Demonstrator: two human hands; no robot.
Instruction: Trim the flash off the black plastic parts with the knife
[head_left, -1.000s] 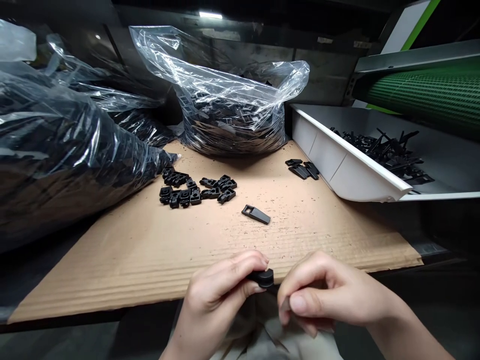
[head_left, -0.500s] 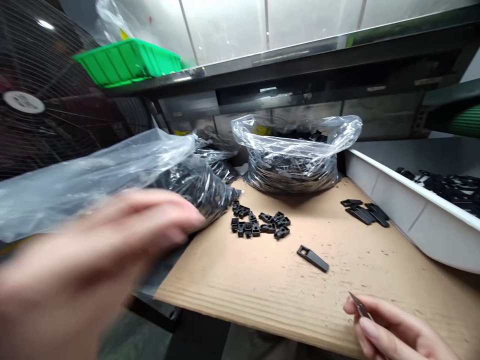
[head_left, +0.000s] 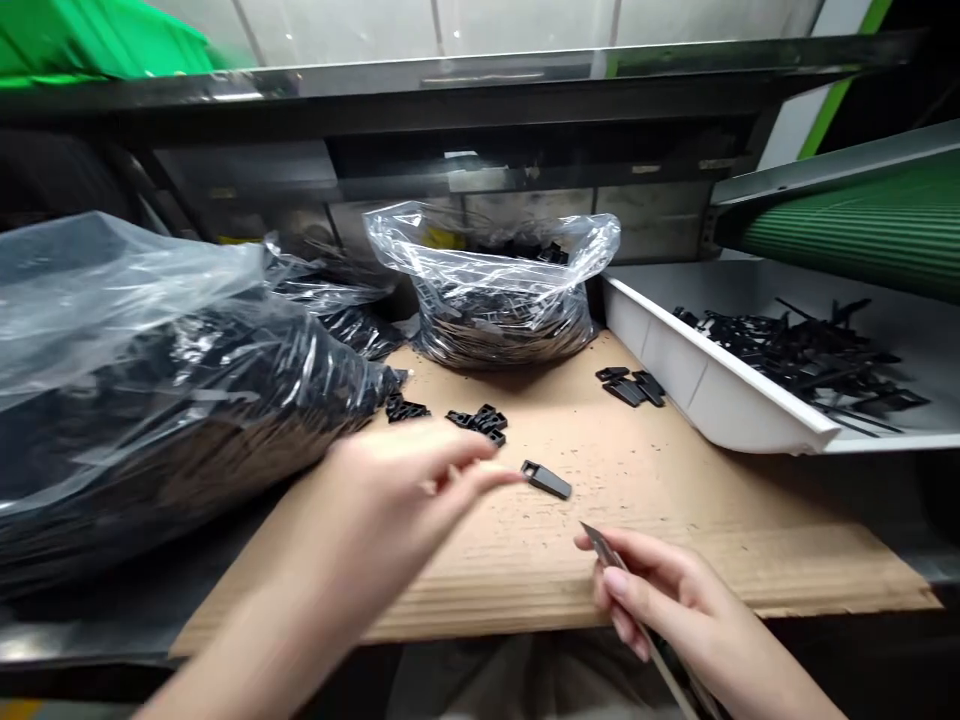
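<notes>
My left hand (head_left: 420, 490) reaches over the cardboard, blurred by motion, its thumb and index finger apart. The thumb tip comes up to a flat black plastic clip (head_left: 549, 481) with a square hole at one end; whether they touch I cannot tell. In my right hand (head_left: 660, 590), a slim knife (head_left: 598, 542) is gripped, its pointed metal blade aimed up and left. Behind my left hand lie small black plastic pieces in two groups, one at the left (head_left: 406, 408) and one nearer the middle (head_left: 484, 420).
A cardboard sheet (head_left: 720, 530) covers the table. Clear plastic bags of black parts stand at the left (head_left: 180, 370) and at the back (head_left: 502, 310). Several flat black clips (head_left: 630, 386) lie beside a white tray (head_left: 712, 385) of black parts. A green ribbed belt (head_left: 862, 220) overhangs the tray.
My left hand has swung from the left, near the bag, across to the clip. The view has turned right. My right hand keeps its hold on the knife.
</notes>
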